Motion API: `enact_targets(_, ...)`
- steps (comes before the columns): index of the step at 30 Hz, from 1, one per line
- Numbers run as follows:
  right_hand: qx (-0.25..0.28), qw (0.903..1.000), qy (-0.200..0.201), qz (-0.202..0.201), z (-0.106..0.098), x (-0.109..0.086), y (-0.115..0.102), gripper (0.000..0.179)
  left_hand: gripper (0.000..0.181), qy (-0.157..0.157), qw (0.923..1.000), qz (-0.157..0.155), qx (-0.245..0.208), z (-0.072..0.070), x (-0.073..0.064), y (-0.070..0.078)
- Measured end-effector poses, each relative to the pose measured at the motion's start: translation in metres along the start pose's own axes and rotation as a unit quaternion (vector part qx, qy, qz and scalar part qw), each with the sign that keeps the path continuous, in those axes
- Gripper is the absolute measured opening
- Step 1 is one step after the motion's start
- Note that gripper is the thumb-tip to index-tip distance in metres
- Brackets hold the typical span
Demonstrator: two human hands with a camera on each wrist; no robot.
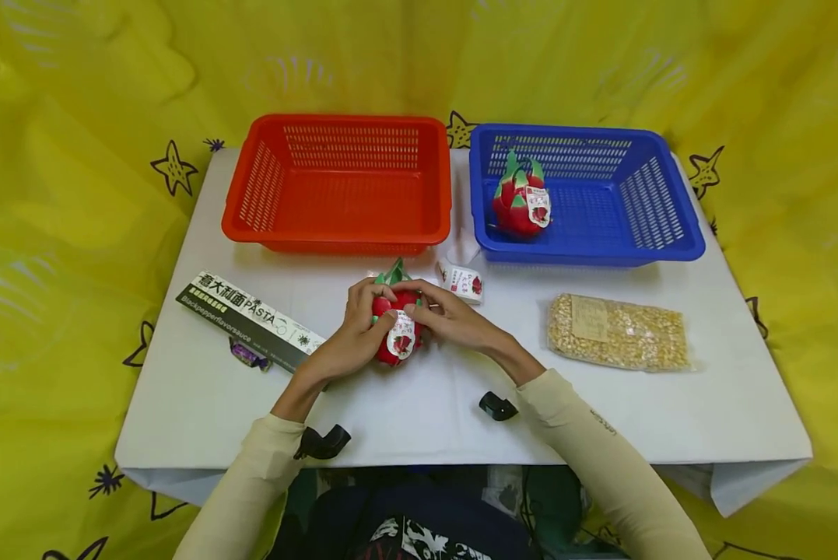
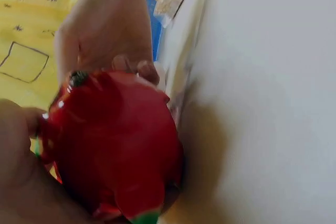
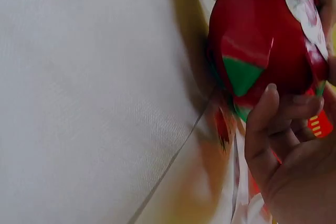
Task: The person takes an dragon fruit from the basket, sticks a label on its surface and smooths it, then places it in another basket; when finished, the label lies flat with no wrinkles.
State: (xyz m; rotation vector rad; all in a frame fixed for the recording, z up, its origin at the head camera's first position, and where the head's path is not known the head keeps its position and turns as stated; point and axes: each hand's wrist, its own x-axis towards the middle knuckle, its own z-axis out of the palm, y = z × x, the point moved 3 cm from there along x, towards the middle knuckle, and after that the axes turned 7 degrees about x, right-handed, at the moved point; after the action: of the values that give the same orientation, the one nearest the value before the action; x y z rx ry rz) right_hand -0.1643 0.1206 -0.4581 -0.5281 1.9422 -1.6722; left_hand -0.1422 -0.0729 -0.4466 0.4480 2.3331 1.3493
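Observation:
Both hands hold a red dragon fruit (image 1: pixel 383 306) with green leaf tips, just above or on the table in front of the orange-red basket. A white oval label (image 1: pixel 401 340) lies on its near side. My left hand (image 1: pixel 352 338) grips the left side, its thumb at the label's edge. From the right, my right hand (image 1: pixel 461 320) curls its fingers over the fruit, the thumb also near the label. The left wrist view shows the fruit's smooth red skin (image 2: pixel 121 135) close up. In the right wrist view, right fingertips (image 3: pixel 269 94) touch the fruit.
The orange-red basket (image 1: pixel 348 239) stands at the back left. A blue basket (image 1: pixel 601 253) at the back right holds another labelled dragon fruit (image 1: pixel 519 218). A label roll (image 1: pixel 466 285), a pasta box (image 1: pixel 250 319), a purple wrapped candy (image 1: pixel 249 355) and a bag of corn kernels (image 1: pixel 622 333) lie around.

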Motion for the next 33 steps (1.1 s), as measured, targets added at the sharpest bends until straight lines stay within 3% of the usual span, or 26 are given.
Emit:
enact_targets(5, -0.051, 0.998, 0.035, -0.006, 0.005, 0.0, -0.005, 0.042, 0.025, 0.04, 0.999, -0.017, -0.011, 0.003, 0.002, 0.003)
enact_targets(13, -0.115, 0.9879, 0.104, -0.006, 0.009, -0.006, -0.015, 0.049, 0.03, 0.062, 0.9976, -0.028, -0.013, 0.004, 0.003, 0.004)
enact_targets(16, -0.108, 0.9859, 0.128, 0.012, 0.015, -0.01, -0.017, 0.058, 0.042, 0.059, 0.9975, -0.026, -0.027, 0.006, 0.0, 0.004)
enact_targets(20, -0.122, 0.9839, 0.125, 0.039, 0.029, -0.008, -0.017, 0.08, 0.051, 0.056, 0.9953, -0.023, -0.075, 0.004, -0.005, 0.005)
enact_targets(24, -0.165, 0.9723, 0.146, 0.078, 0.039, -0.004, -0.012, 0.102, 0.055, 0.064, 0.9935, -0.023, -0.092, -0.002, -0.006, 0.005)
enact_targets(28, -0.171, 0.9637, 0.18, 0.097, 0.042, -0.003, -0.011, 0.101, 0.058, 0.1, 0.9923, -0.031, -0.067, -0.01, -0.007, 0.003)
enact_targets(33, -0.156, 0.9652, 0.193, 0.084, 0.043, -0.004, -0.011, 0.097, 0.056, 0.143, 0.9868, -0.025, -0.072, -0.016, -0.004, 0.003)
